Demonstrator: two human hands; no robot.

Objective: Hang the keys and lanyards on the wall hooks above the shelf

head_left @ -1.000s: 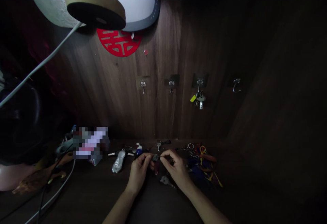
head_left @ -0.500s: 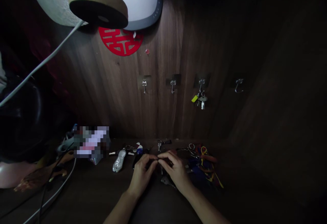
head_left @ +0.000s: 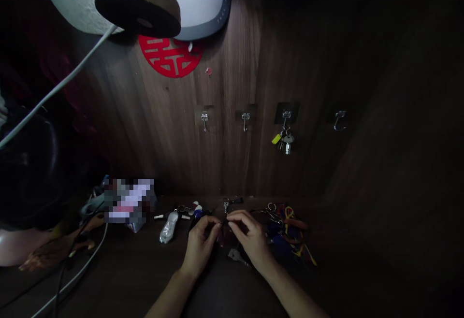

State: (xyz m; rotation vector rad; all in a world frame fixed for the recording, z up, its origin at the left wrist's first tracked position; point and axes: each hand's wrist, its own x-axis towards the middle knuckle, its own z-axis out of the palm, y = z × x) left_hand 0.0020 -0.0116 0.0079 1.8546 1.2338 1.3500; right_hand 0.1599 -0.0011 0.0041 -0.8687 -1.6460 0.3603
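Note:
My left hand (head_left: 200, 245) and my right hand (head_left: 250, 239) meet fingertip to fingertip over a dark wooden shelf, both pinched on a small key item with a dark red part (head_left: 222, 233) between them. A loose silver key (head_left: 235, 256) lies just below my right hand. A silver key fob (head_left: 167, 228) rests left of my left hand. To the right of my right hand lies a tangle of keys on coloured cords (head_left: 290, 233).
Four metal hooks are stuck on the wooden back wall; the third hook (head_left: 286, 115) carries a key bunch with a yellow tag (head_left: 282, 140). A red paper cutout (head_left: 170, 56), a roll and a lamp hang above. Cables (head_left: 72, 279) and clutter fill the left.
Both hands stay together at the shelf's middle; the fingers have shifted slightly on the small item, which showed more plainly a second ago.

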